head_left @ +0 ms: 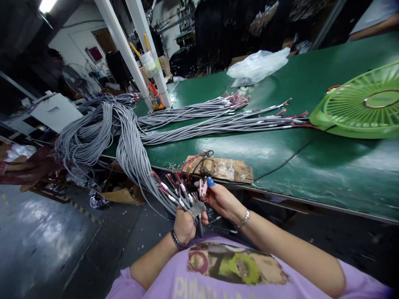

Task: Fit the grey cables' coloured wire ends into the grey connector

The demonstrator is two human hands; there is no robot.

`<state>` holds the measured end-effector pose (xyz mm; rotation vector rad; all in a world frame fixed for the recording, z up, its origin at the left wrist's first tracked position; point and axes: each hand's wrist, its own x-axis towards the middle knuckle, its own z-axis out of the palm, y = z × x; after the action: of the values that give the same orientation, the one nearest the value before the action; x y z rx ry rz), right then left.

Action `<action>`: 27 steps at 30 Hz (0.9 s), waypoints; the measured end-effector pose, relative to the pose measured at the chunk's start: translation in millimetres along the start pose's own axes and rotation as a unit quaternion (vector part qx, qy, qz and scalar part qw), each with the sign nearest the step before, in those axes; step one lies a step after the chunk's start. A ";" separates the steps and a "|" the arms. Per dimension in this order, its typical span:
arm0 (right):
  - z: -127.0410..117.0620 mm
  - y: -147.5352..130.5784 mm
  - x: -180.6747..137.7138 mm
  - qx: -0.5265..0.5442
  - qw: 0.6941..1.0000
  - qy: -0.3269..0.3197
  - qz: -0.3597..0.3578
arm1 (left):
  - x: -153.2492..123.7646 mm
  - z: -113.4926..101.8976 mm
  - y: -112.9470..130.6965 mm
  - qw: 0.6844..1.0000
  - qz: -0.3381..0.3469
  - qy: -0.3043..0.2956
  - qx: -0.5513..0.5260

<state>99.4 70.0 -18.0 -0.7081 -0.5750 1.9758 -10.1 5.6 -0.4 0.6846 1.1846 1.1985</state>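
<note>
My left hand (184,224) is closed in a fist round a bunch of grey cables (170,198), whose stripped coloured wire ends fan out above the fingers. The bunch hangs off the green table's front edge (280,195). My right hand (222,200) is just to the right of it, fingers pinched on a small pink clip-like tool (203,187) held against the wire ends. One fingertip wears a blue cover. Both wrists carry bracelets.
A big pile of grey cables (102,133) spills over the table's left end; more bundles (218,120) lie across it. A worn wooden block (222,168) with wires sits at the near edge. A green fan (361,104) lies right, a plastic bag (258,64) behind.
</note>
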 end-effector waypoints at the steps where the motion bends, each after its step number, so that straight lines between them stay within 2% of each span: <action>1: 0.4 0.3 0.5 0.002 1.000 0.007 -0.006 | 0.0 0.4 -0.5 1.000 0.001 -0.001 0.007; 6: -3.7 2.1 -1.1 0.001 1.000 0.010 0.015 | -1.2 -3.2 -3.4 1.000 -0.001 0.010 0.010; 11: -5.2 -3.3 -7.8 0.016 0.997 -0.032 0.070 | -10.2 -7.2 -3.3 1.000 0.016 0.023 -0.003; 14: -2.3 -6.7 -11.3 0.013 0.997 -0.047 0.056 | -14.3 -5.9 -1.7 0.998 0.036 0.046 -0.012; 20: -2.0 -4.5 -12.5 0.023 0.998 -0.021 0.045 | -10.5 0.5 -2.3 0.995 0.040 0.090 -0.032; 27: -3.6 0.0 -7.8 0.067 0.996 0.005 0.058 | -4.1 4.1 -5.9 0.993 0.056 0.093 -0.040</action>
<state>104.9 63.5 -18.7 -0.6807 -0.3978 2.0956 -4.0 0.8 -3.2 0.5941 1.2581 1.4206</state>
